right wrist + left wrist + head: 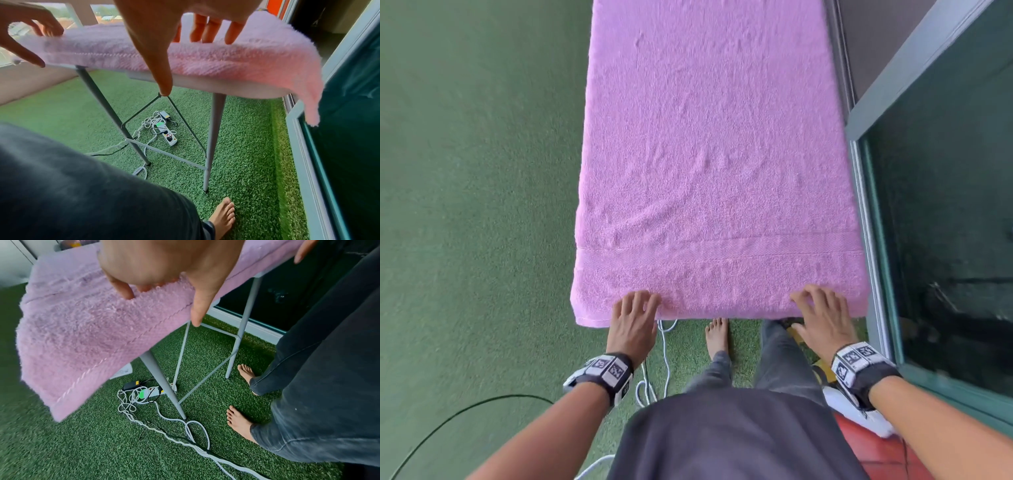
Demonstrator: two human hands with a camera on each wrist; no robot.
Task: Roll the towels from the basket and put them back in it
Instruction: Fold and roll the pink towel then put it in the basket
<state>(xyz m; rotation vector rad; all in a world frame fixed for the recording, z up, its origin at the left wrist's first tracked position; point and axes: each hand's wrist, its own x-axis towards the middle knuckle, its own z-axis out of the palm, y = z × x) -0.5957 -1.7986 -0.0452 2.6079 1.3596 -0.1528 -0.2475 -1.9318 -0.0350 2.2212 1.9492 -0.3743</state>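
Green artificial turf (476,205) underfoot, a dark glass door (945,222) along the person's right side, and a narrow table on thin grey legs (162,386) standing between the two.

Pink towel (715,154) — spread flat along the length of the tabletop and covering it entirely, so no bare top shows from above. Its near hem hangs slightly over the table's near edge, with a corner drooping on the door side, seen in the right wrist view. Laid out full and smooth like this, it looks ready to be rolled from the near end; I judge the rolling not yet begun, since no fold or coil shows anywhere on it.

Left hand (635,315) — at the near edge toward the towel's left corner, fingers spread and bent lightly, tips touching the pile, thumb (202,301) hanging down past the hem. Nothing is pinched yet.

Right hand (822,317) — at the same edge toward the right corner, fingers (207,30) splayed with their tips on the cloth, thumb (158,61) pointing down in front of the table edge. Also relaxed, gripping nothing.

Both hands sit well apart, one near each corner, which I take as setting up an even first turn of the hem. The towel runs away from the fingertips toward the far end.

Under the table: a power strip (170,138) and a tangle of white cable (131,402) on the turf, bare feet just beside the nearest leg.

Basket: not in view.
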